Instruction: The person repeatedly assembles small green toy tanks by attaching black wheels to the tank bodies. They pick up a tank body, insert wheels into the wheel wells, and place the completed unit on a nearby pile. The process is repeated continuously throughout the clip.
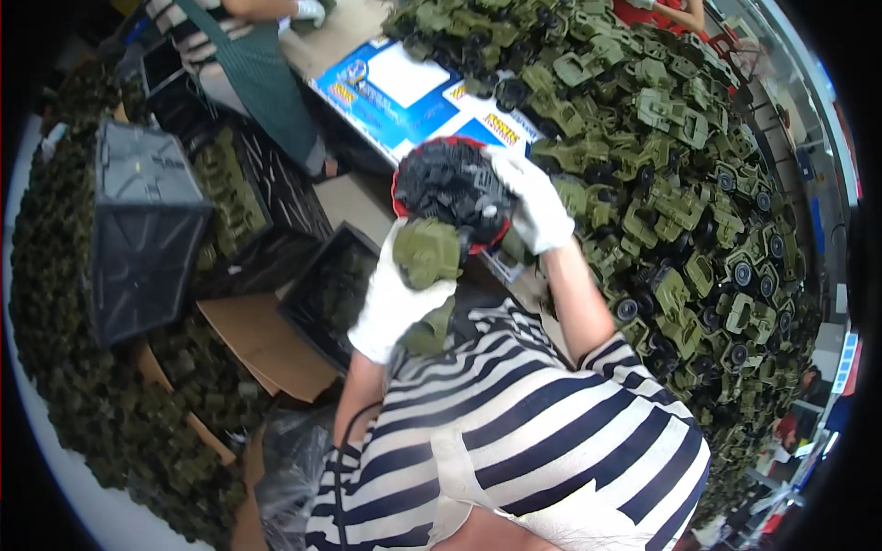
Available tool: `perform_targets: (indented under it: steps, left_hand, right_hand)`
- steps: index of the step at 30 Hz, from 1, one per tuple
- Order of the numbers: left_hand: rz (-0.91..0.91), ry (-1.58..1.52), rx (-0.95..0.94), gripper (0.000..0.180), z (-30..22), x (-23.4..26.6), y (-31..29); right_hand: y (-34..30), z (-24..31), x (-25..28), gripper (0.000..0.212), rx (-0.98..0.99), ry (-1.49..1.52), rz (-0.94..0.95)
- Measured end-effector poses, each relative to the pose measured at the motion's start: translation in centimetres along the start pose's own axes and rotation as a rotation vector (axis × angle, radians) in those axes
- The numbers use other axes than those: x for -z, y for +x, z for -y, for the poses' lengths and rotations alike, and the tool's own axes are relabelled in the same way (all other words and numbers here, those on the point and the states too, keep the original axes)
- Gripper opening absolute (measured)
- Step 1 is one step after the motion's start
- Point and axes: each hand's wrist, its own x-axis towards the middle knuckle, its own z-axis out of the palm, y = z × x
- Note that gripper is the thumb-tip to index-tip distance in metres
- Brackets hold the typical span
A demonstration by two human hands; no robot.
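My left hand (pixel 395 303), in a white glove, is closed around an olive green toy vehicle body (pixel 429 253). It holds the body just in front of a round red basket (pixel 396 195) heaped with small black plastic parts (pixel 446 179). My right hand (pixel 537 202), also gloved in white, is at the basket's right side with its fingers bent over the rim and the parts. What its fingertips grip is hidden. Below my left hand, another green piece (pixel 427 331) lies against my striped shirt.
Green toy vehicles (pixel 680 211) with black wheels are piled over the table to the right. A blue and white printed carton sheet (pixel 395 101) lies beyond the basket. Black crates (pixel 147 239), a cardboard flap (pixel 266 344) and more green parts fill the left. A co-worker in an apron (pixel 262 92) stands far left.
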Motion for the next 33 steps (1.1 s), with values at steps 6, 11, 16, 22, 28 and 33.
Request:
perform_targets:
  steps: [6,11,16,22,28,33]
  left_hand:
    - [0.179,-0.018,0.068,0.105,-1.3,1.0,-0.5]
    - [0.165,-0.420,0.179,0.082,-1.6,1.4,-1.1]
    - [0.186,-0.483,0.261,0.074,-2.7,2.0,-1.4]
    - [0.138,-0.549,0.310,0.070,-3.1,1.6,-1.4]
    - [0.112,-0.565,0.333,0.073,-2.9,1.6,-1.4]
    - [0.102,-0.540,0.311,0.073,-2.5,1.3,-1.3]
  right_hand:
    - [-0.4,0.0,-2.4,0.038,0.005,-0.854,0.521]
    - [-0.7,-0.8,-1.7,0.049,-0.030,-0.580,0.642]
    - [0.4,-3.0,0.7,0.053,-0.220,-0.443,0.587]
    - [0.4,-5.2,0.7,0.053,-0.326,-0.095,0.479]
    - [0.4,-5.5,1.0,0.061,-0.278,-0.078,0.525]
    - [0.5,-5.5,1.2,0.062,-0.265,-0.123,0.531]
